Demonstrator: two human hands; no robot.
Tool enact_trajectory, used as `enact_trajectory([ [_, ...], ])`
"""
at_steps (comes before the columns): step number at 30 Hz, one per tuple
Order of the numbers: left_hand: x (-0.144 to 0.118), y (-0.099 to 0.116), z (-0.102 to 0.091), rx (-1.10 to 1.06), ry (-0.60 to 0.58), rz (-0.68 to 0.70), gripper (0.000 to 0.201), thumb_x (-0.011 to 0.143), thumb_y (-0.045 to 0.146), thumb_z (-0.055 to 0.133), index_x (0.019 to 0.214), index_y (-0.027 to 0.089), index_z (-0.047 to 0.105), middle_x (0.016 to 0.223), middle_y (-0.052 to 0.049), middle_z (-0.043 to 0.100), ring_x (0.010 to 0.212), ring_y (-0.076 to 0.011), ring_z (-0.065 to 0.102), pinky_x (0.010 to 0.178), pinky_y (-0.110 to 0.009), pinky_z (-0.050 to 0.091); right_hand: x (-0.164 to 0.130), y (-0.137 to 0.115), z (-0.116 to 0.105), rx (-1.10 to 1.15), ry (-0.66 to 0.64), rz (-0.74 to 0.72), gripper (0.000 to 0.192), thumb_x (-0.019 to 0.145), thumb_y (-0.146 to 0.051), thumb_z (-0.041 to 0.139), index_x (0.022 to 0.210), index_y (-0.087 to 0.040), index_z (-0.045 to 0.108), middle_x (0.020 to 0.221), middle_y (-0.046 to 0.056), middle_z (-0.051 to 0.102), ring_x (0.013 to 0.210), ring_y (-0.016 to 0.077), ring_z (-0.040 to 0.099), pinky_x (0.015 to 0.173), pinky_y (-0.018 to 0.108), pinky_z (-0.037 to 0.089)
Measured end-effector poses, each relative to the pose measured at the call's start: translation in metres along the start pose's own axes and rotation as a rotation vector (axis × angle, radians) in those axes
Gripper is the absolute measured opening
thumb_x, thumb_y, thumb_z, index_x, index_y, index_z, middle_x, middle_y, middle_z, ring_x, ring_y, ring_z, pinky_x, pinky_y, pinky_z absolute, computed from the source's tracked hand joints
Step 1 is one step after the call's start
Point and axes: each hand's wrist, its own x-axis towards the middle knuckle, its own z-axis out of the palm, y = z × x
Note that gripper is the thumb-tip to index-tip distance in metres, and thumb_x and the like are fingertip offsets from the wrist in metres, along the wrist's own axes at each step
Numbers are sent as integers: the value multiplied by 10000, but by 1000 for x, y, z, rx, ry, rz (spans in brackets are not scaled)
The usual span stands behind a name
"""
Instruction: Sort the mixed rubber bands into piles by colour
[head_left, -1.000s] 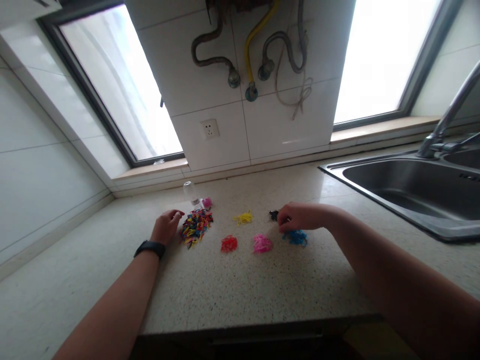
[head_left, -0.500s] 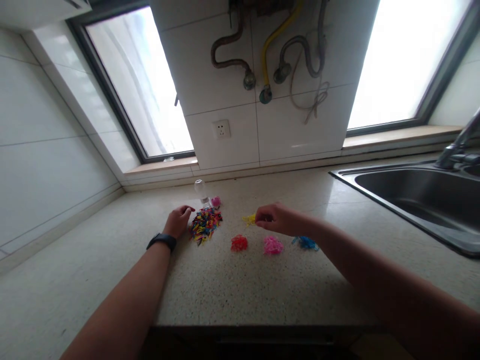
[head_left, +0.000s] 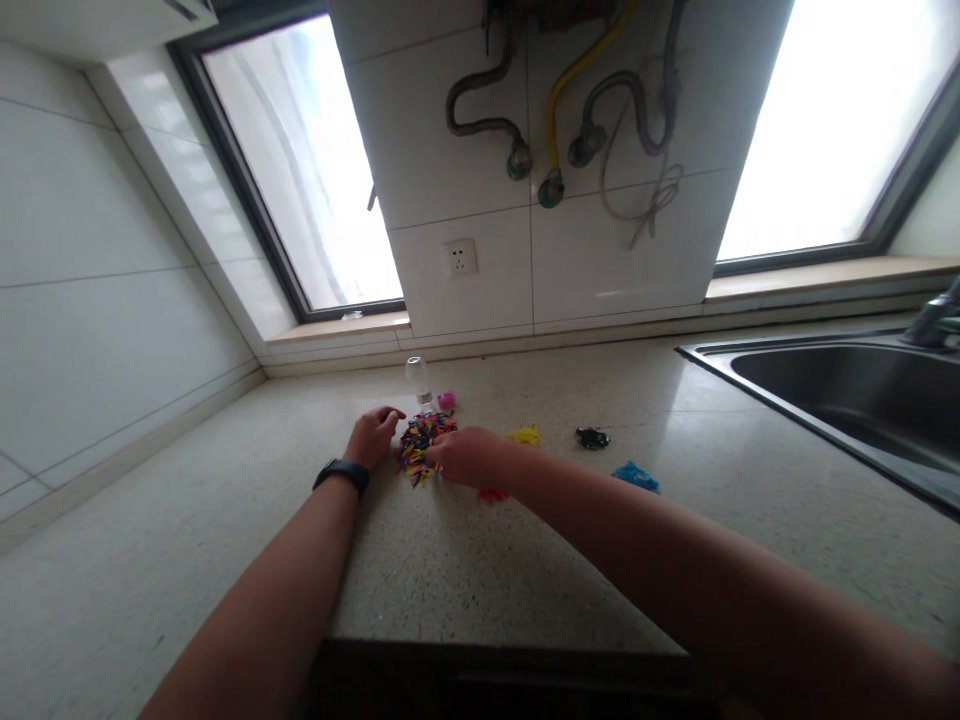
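A pile of small mixed-colour rubber bands (head_left: 420, 440) lies on the counter. My right hand (head_left: 469, 457) reaches over its right side, fingertips pinched together at the bands; what they hold is too small to make out. My left hand (head_left: 373, 437), with a dark watch on the wrist, rests at the pile's left edge, fingers loosely bent and apart, nothing visible in them. Yellow bands (head_left: 527, 435) lie just beyond my right forearm. Red bands (head_left: 493, 495) show partly under it. Black bands (head_left: 592, 437) and blue bands (head_left: 636, 475) form separate heaps farther right.
Behind the mixed pile stands a clear bottle (head_left: 418, 382), cap end down, beside a small pink object (head_left: 447, 401). A steel sink (head_left: 705, 352) is set into the counter (head_left: 450, 580) on the right. Pipes and a socket (head_left: 461, 257) are on the tiled wall.
My right hand has moved left from the yellow bands to the mixed pile. The black heap now shows, while my forearm hides the pink heap. My left hand stays beside the pile.
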Motion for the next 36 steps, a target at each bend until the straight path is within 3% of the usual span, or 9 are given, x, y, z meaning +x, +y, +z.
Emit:
enact_trajectory([
  [8,0,1,-1,3,2,9,407,828,407,453,924,153,756,620,-18,623,618,-177,579,590,-265,397,3,-2,4,-4,81,43,198,922,-250,533,934,-166,711,986,113,738,796,223,698,622,271,448],
  [12,0,2,-1,4,-3,13,401,830,401,454,915,151,756,620,-18,623,621,-176,585,597,-266,400,1,0,2,208,160,66,145,873,-238,607,942,-186,723,994,83,742,861,199,676,691,258,431],
  [17,0,1,-1,3,-7,18,407,835,406,450,922,150,754,618,-17,620,619,-176,588,596,-266,405,-3,6,-2,547,235,74,105,826,-173,647,883,-163,734,819,35,724,731,139,627,679,228,408],
  [22,-1,2,-1,-6,-7,15,407,828,413,455,922,152,753,616,-15,616,603,-171,571,583,-262,400,-19,22,-11,745,315,187,113,814,-170,645,890,-140,723,745,10,673,670,112,574,641,215,400],
  [28,-2,2,0,-27,-9,10,414,826,428,454,911,145,745,606,-16,602,587,-169,563,563,-257,403,-45,46,-14,899,276,412,77,832,-169,596,862,-127,653,677,0,630,577,96,555,539,199,411],
  [36,-2,0,1,-24,-19,15,407,837,426,459,921,145,741,604,-14,597,579,-166,557,554,-253,397,-50,54,-1,1082,253,479,42,841,-131,544,845,-150,581,806,40,695,602,98,608,459,166,443],
])
